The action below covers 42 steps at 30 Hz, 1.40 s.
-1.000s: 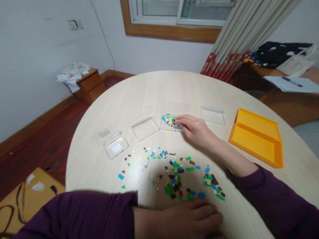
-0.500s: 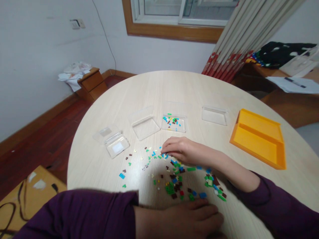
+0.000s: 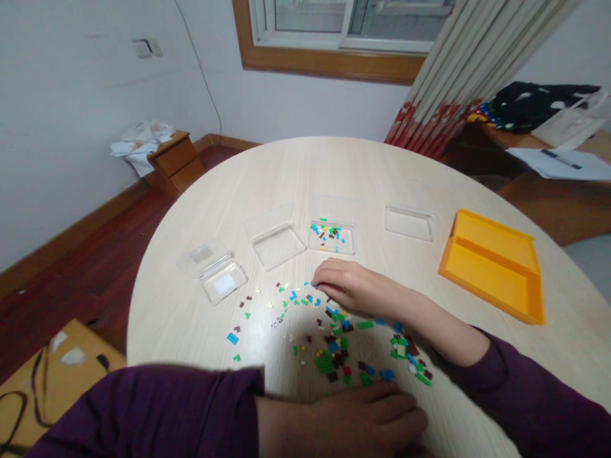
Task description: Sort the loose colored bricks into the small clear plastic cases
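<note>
Small building bricks [image 3: 324, 362] in green, blue, brown and other colours lie scattered over the round table [image 3: 334, 165]. My right hand [image 3: 344, 283] hovers at the far side of the scatter, palm down, with thumb and fingertips pressed together. A bluish spot shows at its fingertips, too small to tell whether it is held. Close behind this hand stands a clear plastic box [image 3: 353, 245] with several small bricks inside, its lid open. Across the near side, my left hand [image 3: 377, 416] rests flat on the tabletop, fingers stretched out beside the nearest bricks.
A clear box [image 3: 279, 257] and a smaller hinged box [image 3: 224, 286] holding a white label stand to the left. Another clear box [image 3: 409, 222] is at the back right, beside an orange two-part tray [image 3: 496, 273]. A curtain [image 3: 443, 83] hangs behind the table.
My right hand has lifted slightly away from the bricks, its fingertips drawn closer toward the filled clear box. My left hand stays in place.
</note>
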Tool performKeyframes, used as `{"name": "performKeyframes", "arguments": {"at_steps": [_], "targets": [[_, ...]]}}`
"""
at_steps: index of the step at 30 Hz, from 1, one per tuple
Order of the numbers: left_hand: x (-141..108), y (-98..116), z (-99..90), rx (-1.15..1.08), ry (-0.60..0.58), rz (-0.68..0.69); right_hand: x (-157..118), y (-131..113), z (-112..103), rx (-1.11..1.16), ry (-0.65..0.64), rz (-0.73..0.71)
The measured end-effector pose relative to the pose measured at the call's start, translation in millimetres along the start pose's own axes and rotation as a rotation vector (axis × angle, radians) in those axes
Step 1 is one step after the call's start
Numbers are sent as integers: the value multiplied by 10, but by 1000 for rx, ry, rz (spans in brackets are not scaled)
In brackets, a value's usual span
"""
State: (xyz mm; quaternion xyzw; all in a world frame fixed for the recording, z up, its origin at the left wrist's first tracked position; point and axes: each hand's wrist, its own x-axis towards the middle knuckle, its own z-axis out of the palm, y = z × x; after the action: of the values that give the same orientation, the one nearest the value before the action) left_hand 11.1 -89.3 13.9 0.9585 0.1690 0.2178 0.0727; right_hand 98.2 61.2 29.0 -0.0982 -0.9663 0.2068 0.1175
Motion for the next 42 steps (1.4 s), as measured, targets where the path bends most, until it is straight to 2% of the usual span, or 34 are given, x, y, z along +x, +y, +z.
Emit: {"name": "performKeyframes", "arguments": {"at_steps": [10,16,24,35,42], "targets": [[-12,6,44,-8,8,4,-12,42,19,47,38,-9],[-10,-2,72,-17,37,12,-30,104,85,-37,66,-13],[-5,0,76,-7,40,13,-39,152,43,-54,82,-27],[9,8,29,12,-4,1,-32,171,74,-4,103,17],[5,4,43,1,-24,7,-29,137,50,-25,39,53]]}}
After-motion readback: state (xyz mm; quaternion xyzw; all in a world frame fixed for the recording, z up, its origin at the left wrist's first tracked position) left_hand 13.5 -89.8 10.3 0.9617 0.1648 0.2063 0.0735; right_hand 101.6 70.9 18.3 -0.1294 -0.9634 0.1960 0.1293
